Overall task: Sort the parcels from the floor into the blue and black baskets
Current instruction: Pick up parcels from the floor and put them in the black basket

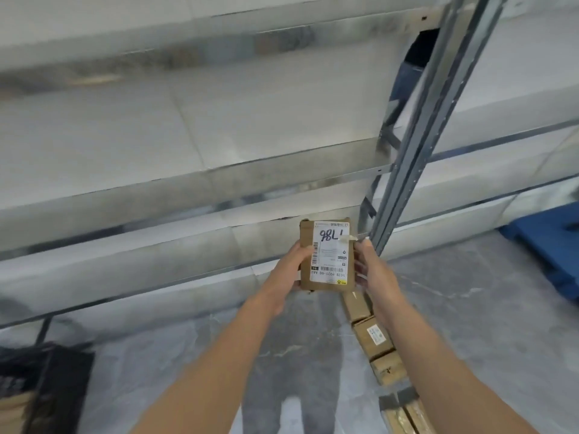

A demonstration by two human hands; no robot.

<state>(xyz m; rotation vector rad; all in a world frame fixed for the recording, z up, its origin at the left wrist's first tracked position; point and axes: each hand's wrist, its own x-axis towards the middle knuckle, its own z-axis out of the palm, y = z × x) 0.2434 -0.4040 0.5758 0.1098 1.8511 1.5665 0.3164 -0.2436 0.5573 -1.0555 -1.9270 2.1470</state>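
Note:
A small brown cardboard parcel (327, 255) with a white shipping label, handwritten digits on it, is held up in front of me over the floor. My left hand (289, 270) grips its left edge and my right hand (372, 270) grips its right edge. More brown parcels (374, 338) lie in a row on the grey floor below my right forearm. The black basket (59, 386) stands at the bottom left with a parcel inside. A blue basket or pallet (551, 242) shows at the right edge, partly cut off.
Grey metal shelving (188, 189) runs across the view, with an upright post (416, 145) just right of the parcel. A person's dark clothing (419, 51) shows behind the rack. Grey marbled floor (470, 308) lies between the rack and me.

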